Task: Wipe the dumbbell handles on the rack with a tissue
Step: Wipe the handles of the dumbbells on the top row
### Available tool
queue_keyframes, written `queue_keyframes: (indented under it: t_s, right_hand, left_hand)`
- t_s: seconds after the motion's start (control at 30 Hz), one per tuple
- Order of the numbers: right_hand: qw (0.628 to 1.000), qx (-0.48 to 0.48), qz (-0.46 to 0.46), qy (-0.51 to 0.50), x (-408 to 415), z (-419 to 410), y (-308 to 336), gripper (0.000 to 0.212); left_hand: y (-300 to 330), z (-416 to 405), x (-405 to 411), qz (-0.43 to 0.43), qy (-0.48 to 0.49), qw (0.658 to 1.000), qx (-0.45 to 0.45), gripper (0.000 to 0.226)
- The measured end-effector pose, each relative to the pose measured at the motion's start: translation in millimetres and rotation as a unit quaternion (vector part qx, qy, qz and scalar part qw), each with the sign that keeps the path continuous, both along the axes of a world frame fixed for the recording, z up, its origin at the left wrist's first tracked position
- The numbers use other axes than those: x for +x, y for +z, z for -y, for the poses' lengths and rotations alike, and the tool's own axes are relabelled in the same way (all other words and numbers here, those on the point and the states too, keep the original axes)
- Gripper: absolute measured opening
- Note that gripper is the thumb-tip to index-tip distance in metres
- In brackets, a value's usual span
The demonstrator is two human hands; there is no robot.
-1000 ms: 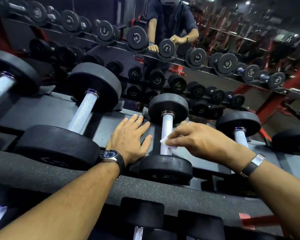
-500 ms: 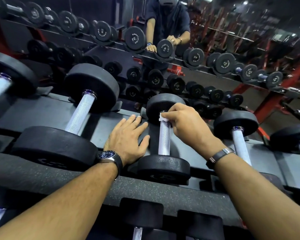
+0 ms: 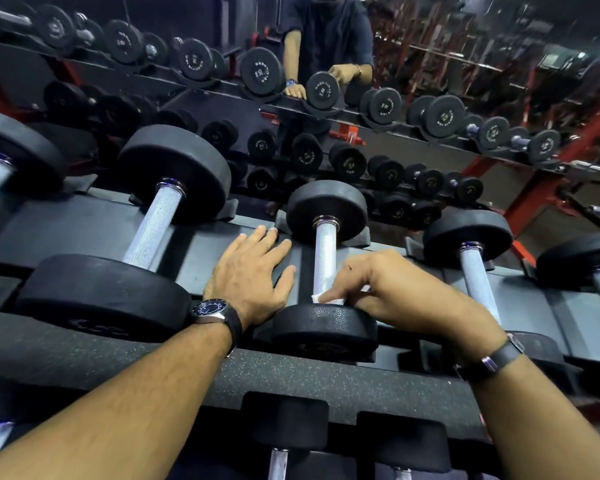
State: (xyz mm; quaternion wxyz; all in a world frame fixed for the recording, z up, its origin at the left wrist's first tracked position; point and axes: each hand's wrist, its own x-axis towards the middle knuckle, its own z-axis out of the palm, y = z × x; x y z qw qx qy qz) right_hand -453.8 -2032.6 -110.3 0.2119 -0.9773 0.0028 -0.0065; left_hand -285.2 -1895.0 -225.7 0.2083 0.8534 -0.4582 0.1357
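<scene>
Right hand (image 3: pixel 392 289) pinches tissue (image 3: pixel 326 299) at dumbbell handle (image 3: pixel 325 258) base, wiping | left hand (image 3: pixel 253 271), fingers spread, braces rack (image 3: pixel 84 230) beside handle

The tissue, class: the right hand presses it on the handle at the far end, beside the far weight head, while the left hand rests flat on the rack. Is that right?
Not quite. The head view shows the right hand pressing the tissue at the near end of the handle, beside the near weight head. The left hand does rest flat on the rack.
</scene>
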Motion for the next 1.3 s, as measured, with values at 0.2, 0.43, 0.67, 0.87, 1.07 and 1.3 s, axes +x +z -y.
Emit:
queue_keyframes:
  t_s: [0.2,0.43,0.67,0.87,1.07,1.3]
  right_hand:
    - [0.916,0.299,0.146,-0.225,-5.0,9.0,-51.2,0.021]
    - [0.840,0.262,0.314,-0.357,36.1,6.8,-63.8,0.023]
    - [0.886,0.157,0.269,-0.343,36.8,5.3,-64.8,0.024]
    - [0.886,0.168,0.275,-0.333,32.5,3.5,-64.5,0.025]
    - [0.890,0.167,0.265,-0.332,24.9,0.7,-63.3,0.024]
    - [0.884,0.208,0.252,-0.333,20.0,-1.5,-59.3,0.022]
  left_hand:
    - [0.6,-0.5,0.2,-0.001,-0.002,1.000,0.002,0.061]
    - [1.4,-1.0,0.1,-0.004,-0.007,1.000,0.002,0.062]
    - [-0.5,-1.2,0.9,-0.003,-0.007,1.000,-0.002,0.060]
    - [-0.7,-1.1,0.4,-0.006,-0.006,1.000,-0.007,0.060]
    - [1.0,-1.6,-0.6,-0.003,-0.007,1.000,-0.003,0.060]
    - [0.7,-1.3,-0.2,-0.003,-0.004,1.000,-0.001,0.061]
